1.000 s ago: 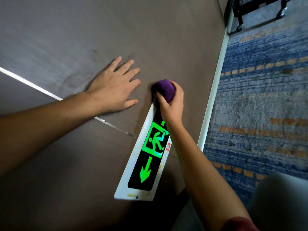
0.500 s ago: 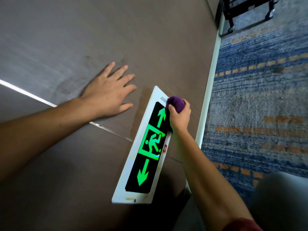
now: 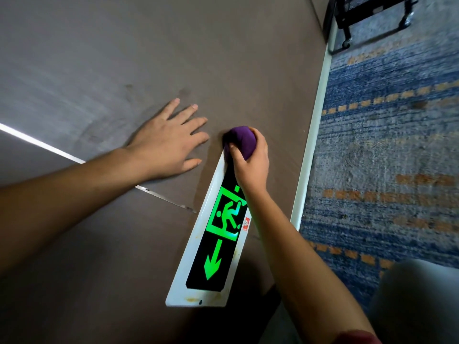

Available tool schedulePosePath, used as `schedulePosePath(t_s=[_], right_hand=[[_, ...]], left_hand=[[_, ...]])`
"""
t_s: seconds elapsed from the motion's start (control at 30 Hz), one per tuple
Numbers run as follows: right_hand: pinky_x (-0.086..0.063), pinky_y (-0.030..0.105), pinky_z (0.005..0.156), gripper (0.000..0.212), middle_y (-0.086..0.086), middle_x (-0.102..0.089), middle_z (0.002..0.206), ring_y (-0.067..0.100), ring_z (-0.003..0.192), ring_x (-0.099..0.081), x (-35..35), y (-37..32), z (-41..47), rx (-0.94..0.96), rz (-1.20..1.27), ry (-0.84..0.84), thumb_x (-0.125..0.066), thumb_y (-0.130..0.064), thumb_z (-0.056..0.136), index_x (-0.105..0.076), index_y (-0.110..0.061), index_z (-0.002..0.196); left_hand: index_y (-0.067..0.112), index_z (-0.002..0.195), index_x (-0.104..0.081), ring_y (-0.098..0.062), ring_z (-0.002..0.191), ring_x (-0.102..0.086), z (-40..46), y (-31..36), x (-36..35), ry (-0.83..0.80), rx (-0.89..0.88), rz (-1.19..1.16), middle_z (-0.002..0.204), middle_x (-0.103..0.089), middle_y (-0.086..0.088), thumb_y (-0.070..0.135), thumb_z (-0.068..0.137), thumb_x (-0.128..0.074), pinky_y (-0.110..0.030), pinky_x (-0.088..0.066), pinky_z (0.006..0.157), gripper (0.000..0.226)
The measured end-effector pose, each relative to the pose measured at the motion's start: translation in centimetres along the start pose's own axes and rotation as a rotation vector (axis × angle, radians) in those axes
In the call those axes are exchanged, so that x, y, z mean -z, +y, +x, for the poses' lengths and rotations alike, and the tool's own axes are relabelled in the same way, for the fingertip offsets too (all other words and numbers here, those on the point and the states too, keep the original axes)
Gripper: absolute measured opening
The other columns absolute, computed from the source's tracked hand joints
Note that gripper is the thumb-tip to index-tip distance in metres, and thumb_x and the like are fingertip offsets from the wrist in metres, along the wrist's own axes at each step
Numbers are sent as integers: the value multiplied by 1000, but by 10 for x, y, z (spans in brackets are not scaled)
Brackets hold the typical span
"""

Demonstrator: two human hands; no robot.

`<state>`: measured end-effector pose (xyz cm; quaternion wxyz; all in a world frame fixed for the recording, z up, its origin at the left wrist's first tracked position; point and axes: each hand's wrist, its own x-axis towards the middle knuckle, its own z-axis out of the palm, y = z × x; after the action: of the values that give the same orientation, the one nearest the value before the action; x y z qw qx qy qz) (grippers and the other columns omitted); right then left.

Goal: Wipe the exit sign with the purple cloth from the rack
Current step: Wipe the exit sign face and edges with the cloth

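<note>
The exit sign (image 3: 218, 234) is a long white-framed black panel set low in the brown wall, lit with a green running figure and a green arrow. My right hand (image 3: 248, 165) is shut on the balled purple cloth (image 3: 242, 140) and presses it against the sign's far end, hiding that end. My left hand (image 3: 166, 142) lies flat on the wall to the left of the cloth, fingers spread, holding nothing.
A white skirting strip (image 3: 310, 145) runs along the foot of the wall beside a blue carpet (image 3: 385, 145) with orange dashes. A black wheeled rack (image 3: 347, 21) stands at the far end. A thin metal seam (image 3: 49, 145) crosses the wall.
My right hand has slid the cloth from the sign's right edge back to its far end, covering the upper arrow again. My left hand stays flat on the wall.
</note>
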<state>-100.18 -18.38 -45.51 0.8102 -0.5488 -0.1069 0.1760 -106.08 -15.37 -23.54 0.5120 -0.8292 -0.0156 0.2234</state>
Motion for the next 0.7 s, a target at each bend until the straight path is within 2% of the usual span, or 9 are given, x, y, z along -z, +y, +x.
schedulePosePath(t_s=[0.13,0.3,0.37,0.5,0.6,0.7], right_hand=[[-49,39,108,59,-1,-54,147,19,127,-58,10,24,-1,-149,-6,82,-72,-31,92,-49,-25,146],[-48,42,110,61,-1,-52,151,19,129,-57,24,50,-7,-279,-29,138,-69,-36,96,-43,-25,150],[-48,45,111,61,0,-50,152,15,124,-56,23,51,-8,-303,-29,142,-68,-37,97,-42,-25,151],[-48,38,106,60,0,-53,149,11,115,-54,13,42,-8,-257,-7,157,-71,-32,94,-47,-26,148],[-44,32,105,61,-1,-49,154,16,125,-56,5,32,-16,-194,-13,148,-71,-33,93,-46,-28,148],[-34,25,105,64,0,-41,162,19,144,-45,-9,17,-27,-108,-6,111,-70,-32,91,-44,-29,150]], left_hand=[[27,148,-46,-32,155,-21,-1,0,-2,5,1,-1,163,-35,-8,61,96,-45,-54,-12,125,62],[28,149,-45,-32,155,-20,0,0,-1,-2,-7,-5,163,-34,-7,62,96,-43,-55,-13,124,63],[28,149,-44,-32,156,-19,0,0,-2,0,-1,4,164,-33,-7,62,96,-42,-55,-13,125,63],[28,149,-44,-31,155,-20,0,0,-3,1,-6,2,164,-34,-7,62,96,-43,-54,-13,125,63],[28,148,-46,-31,155,-21,1,0,-3,5,-4,0,163,-35,-7,62,95,-43,-55,-13,124,64],[28,152,-42,-30,156,-19,1,1,-3,-9,9,21,165,-32,-5,63,96,-41,-54,-12,125,66]])
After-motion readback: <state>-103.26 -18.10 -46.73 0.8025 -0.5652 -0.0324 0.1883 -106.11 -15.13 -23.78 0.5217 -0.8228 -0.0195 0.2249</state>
